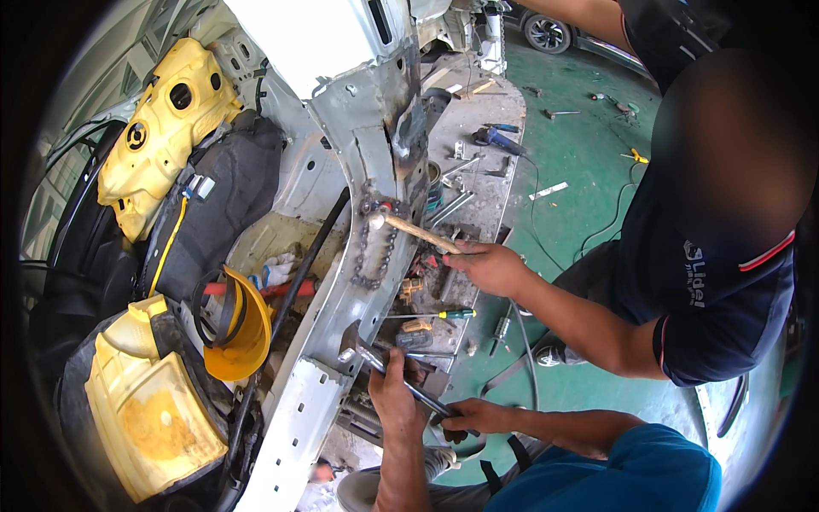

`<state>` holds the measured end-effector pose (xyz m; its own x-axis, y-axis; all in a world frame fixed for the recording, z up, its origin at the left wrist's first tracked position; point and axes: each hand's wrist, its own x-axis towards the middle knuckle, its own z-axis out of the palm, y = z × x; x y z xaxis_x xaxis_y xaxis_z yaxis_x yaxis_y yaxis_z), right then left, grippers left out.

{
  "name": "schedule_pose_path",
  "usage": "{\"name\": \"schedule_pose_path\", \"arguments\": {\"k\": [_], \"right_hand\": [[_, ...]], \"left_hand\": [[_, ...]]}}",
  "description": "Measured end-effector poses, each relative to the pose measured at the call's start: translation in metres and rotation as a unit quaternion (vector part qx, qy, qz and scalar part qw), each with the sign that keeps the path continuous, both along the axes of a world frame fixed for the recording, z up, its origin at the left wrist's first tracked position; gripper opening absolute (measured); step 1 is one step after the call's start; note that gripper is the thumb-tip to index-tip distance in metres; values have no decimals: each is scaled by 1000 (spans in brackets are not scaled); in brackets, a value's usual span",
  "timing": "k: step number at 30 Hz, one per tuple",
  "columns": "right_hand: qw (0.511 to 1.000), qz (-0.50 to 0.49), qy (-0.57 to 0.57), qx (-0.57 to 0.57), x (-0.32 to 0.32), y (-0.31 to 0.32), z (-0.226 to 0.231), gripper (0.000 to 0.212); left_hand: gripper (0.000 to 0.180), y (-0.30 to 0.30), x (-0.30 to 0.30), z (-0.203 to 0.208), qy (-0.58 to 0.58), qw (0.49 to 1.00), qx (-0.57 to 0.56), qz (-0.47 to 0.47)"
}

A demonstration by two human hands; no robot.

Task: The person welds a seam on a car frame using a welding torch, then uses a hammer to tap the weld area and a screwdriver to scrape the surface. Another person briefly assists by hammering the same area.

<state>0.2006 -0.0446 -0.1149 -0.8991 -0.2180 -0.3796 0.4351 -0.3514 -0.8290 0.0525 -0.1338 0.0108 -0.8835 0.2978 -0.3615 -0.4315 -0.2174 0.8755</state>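
My left hand (397,392) is wrapped round the metal shaft of a hammer (373,357), close below its head. My right hand (478,418) grips the dark end of the same handle. The hammer's head rests at or just above the edge of a white and grey car body sill (328,350); I cannot tell whether it touches. Further up, a co-worker's hand (490,266) holds a wooden-handled hammer (422,232), its head over the pillar base (363,226). A loop of dark dots, like a chain or weld spots, marks the metal there.
Yellow foam parts (171,128) and a yellow hard hat (243,328) lie inside the car body at left. A screwdriver (456,314), a blue angle grinder (499,139) and loose metal pieces lie on the grey platform. Cables (589,243) cross the green floor.
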Motion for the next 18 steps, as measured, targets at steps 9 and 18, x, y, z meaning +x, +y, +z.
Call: {"name": "schedule_pose_path", "arguments": {"k": [9, 18], "right_hand": [[1000, 7, -1, 5, 2, -6, -15, 49], [1000, 11, 19, 2, 6, -4, 0, 49]], "left_hand": [[19, -3, 3, 3, -10, 1000, 13, 3], [18, -5, 9, 6, -8, 1000, -2, 2]]}}
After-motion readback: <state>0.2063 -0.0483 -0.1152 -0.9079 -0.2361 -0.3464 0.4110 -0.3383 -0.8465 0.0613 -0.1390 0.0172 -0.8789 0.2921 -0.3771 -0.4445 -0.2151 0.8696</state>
